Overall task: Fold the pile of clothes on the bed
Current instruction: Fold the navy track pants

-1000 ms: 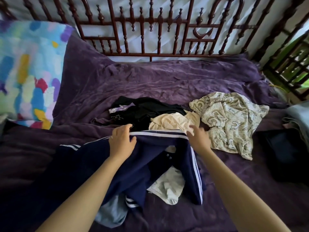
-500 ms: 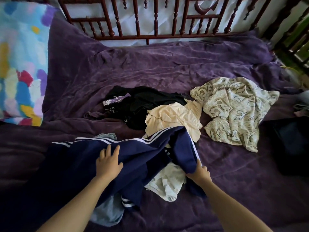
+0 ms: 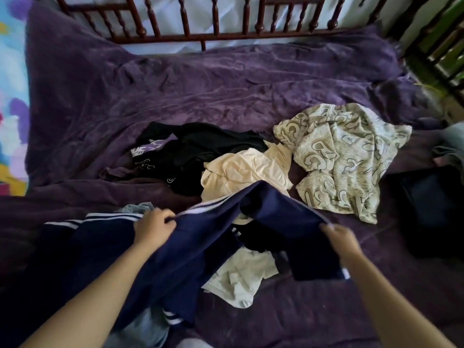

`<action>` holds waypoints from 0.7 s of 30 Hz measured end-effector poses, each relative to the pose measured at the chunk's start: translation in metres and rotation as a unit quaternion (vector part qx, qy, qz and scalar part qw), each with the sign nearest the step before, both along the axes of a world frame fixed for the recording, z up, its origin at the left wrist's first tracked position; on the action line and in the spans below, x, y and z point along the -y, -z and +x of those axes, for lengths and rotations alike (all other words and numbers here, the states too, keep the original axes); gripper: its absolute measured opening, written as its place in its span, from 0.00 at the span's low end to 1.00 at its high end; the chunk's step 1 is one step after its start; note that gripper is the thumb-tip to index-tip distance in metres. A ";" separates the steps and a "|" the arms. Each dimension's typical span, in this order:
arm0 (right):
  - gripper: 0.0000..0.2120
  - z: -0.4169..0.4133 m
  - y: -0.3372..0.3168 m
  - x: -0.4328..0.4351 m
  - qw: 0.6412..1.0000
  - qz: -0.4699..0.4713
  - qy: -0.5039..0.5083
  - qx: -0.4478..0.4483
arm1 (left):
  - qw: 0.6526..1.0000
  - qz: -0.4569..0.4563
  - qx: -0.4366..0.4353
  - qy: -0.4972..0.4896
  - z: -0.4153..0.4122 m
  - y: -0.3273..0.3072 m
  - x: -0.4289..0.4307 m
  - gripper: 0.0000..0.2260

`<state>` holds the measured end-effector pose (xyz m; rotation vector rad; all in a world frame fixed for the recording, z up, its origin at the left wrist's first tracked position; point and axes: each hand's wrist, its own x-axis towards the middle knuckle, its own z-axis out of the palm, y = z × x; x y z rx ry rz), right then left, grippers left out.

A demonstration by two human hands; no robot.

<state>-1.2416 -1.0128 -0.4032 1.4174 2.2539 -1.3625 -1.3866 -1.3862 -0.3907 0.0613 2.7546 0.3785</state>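
At the far left a colourful pillow leans on the purple blanket that covers the bed. The left hand has its fingers curled round the white-striped edge of a navy track garment, bunching the cloth in a fist. The garment hangs between both hands, lifted a little above the near side of the bed, with its left part lying flat on the blanket. A bit of pale blue denim shows just behind the left hand.

The cloth looks light, soft and limp; it sags in the middle and will probably slip and droop unless it is held at two points along one edge. The striped seam seems the best place to hold it, since it gives a straight line to fold along.

Behind it the rest of the pile lies crumpled: a black shirt, touching a cream top, and under the navy cloth a white piece. The right hand pinches the garment's other edge, fingers closed on the fabric. Further right a patterned shirt lies loose, and a dark stack sits by the bed's right side.
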 end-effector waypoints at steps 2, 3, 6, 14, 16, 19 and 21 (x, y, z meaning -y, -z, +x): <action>0.16 -0.016 -0.042 -0.040 0.998 0.051 -0.027 -0.013 | 0.993 0.070 -0.076 -0.058 -0.023 -0.024 0.001 0.11; 0.17 -0.029 -0.063 -0.058 0.995 0.088 -0.041 -0.021 | 0.987 0.085 -0.107 -0.080 -0.034 -0.038 0.002 0.11; 0.18 -0.075 -0.111 -0.085 0.968 0.223 -0.096 -0.057 | 0.972 0.080 -0.186 -0.119 -0.059 -0.064 0.002 0.13; 0.21 -0.131 -0.064 0.009 0.891 0.354 -0.275 0.071 | 0.993 -0.005 -0.110 -0.041 0.010 -0.018 -0.020 0.33; 0.16 -0.112 -0.030 0.062 0.887 0.280 -0.356 0.086 | 0.995 -0.023 -0.093 0.021 0.045 0.004 -0.015 0.35; 0.14 -0.073 0.017 0.133 0.867 0.183 -0.453 0.094 | 0.994 -0.093 -0.031 0.052 0.086 0.033 0.003 0.38; 0.18 -0.054 0.042 0.164 0.872 0.128 -0.465 0.085 | 0.992 -0.115 0.019 0.050 0.106 0.043 0.016 0.38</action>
